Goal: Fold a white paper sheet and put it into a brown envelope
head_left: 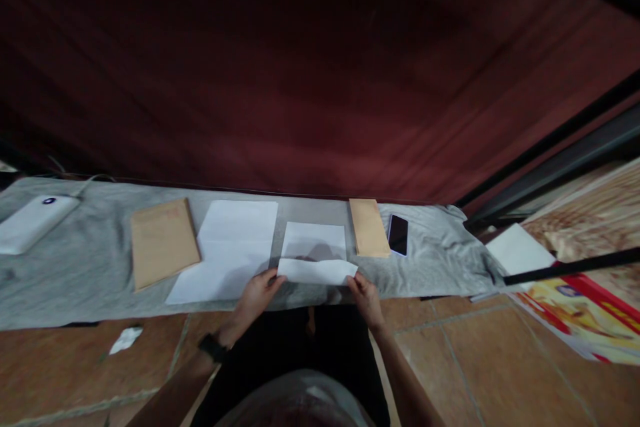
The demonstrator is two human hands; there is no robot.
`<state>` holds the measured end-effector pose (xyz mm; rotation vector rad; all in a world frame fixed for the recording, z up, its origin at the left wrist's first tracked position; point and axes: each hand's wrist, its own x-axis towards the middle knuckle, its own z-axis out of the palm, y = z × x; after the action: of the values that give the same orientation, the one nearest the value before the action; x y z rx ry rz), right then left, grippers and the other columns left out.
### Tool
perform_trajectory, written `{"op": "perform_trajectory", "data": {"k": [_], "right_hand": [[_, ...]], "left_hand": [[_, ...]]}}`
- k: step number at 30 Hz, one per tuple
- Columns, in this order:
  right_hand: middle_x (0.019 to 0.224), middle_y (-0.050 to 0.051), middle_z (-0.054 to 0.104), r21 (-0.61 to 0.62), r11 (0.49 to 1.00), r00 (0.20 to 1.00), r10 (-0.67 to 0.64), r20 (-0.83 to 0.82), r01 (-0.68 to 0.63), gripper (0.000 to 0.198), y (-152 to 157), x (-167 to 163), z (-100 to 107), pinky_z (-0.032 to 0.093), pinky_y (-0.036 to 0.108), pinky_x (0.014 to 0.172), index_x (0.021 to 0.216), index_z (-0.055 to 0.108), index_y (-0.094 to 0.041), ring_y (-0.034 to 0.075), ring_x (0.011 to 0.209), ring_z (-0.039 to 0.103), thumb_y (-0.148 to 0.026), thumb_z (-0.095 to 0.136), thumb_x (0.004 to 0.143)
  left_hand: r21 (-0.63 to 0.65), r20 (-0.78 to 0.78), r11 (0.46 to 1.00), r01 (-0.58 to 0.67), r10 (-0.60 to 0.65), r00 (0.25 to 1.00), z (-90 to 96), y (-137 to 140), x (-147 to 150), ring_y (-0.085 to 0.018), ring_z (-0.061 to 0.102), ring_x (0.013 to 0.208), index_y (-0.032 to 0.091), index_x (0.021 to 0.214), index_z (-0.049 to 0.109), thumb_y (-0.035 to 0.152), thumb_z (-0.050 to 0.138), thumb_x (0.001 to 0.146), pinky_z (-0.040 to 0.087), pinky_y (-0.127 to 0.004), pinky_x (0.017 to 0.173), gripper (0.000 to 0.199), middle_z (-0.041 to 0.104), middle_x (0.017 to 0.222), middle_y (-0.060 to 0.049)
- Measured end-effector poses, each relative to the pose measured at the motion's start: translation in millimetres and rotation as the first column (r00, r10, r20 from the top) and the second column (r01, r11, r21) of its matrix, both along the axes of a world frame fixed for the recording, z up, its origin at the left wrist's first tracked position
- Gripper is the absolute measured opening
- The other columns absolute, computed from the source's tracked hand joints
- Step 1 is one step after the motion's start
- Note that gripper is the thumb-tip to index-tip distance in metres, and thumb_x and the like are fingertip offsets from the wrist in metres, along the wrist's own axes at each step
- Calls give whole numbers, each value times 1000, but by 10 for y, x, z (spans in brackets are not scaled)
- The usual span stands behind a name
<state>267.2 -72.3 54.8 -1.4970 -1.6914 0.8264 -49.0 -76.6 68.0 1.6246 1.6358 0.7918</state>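
A sheet of white paper (317, 271) spans the gap between my two hands, its near part lifted or folded in a wide strip. Its left corner is pinched by my left hand (261, 291); the right corner is in the fingers of my right hand (367, 296). Flat white paper (314, 235) lies just beyond the strip; whether both are one sheet I cannot tell. To the left is a larger stack or sheet of white paper (233, 240), then a brown envelope (164, 240). A narrower tan envelope (369, 227) rests to the right.
Grey cloth (107, 213) covers the long, narrow surface against a dark red wall (300, 93). A phone (398, 235) lies right of the tan envelope. At the far left sits a white device (37, 221) with a cable. Crumpled paper (125, 340) is on the tiled floor.
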Motion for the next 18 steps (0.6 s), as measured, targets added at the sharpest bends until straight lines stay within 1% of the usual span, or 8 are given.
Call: {"op": "perform_trajectory", "data": {"k": [3,6,8,10,14,18], "right_hand": [[81,3,73,-3,1000,1000,-7,-29,7,40,-5,-11,46,54,29,74,96,72,-21,22,80,67,-52,46,97],[78,2,70,-15,1000,999,-2,-53,1,42,-67,14,91,53,27,69,88,70,-20,20,76,65,-53,47,97],[76,1,68,-19,1000,998,0,-58,-1,43,-105,22,103,52,27,66,84,69,-19,19,73,63,-55,48,96],[76,1,68,-17,1000,999,-3,-51,2,44,-112,9,98,52,27,67,84,69,-20,19,72,62,-56,47,96],[72,1,67,-12,1000,999,-28,-17,28,44,-4,-68,70,50,28,65,82,67,-21,19,68,61,-56,44,96],[69,1,65,0,997,997,-80,25,80,39,203,-163,48,47,27,64,82,66,-23,19,66,61,-53,45,95]], "left_hand": [[-3,4,1000,3,-3,1000,27,-55,19,-18,65,68,22,85,70,50,49,88,51,-27,67,35,71,73,0],[-6,23,1000,11,-11,1000,26,-176,17,-17,62,66,23,82,69,51,49,89,49,-26,64,35,68,69,1],[-5,29,1000,0,0,1000,15,-236,17,-17,61,65,23,80,68,50,50,88,48,-26,62,33,66,67,2],[-9,13,1000,-28,28,1000,4,-251,27,-16,59,62,23,79,67,49,51,88,47,-26,60,32,65,65,2],[-19,-60,995,-98,96,994,14,-151,71,-16,58,59,22,80,66,46,50,89,44,-26,59,30,64,64,1],[19,-110,989,-145,147,983,66,6,111,-16,59,61,22,81,64,44,49,90,42,-25,61,28,65,68,0]]}}
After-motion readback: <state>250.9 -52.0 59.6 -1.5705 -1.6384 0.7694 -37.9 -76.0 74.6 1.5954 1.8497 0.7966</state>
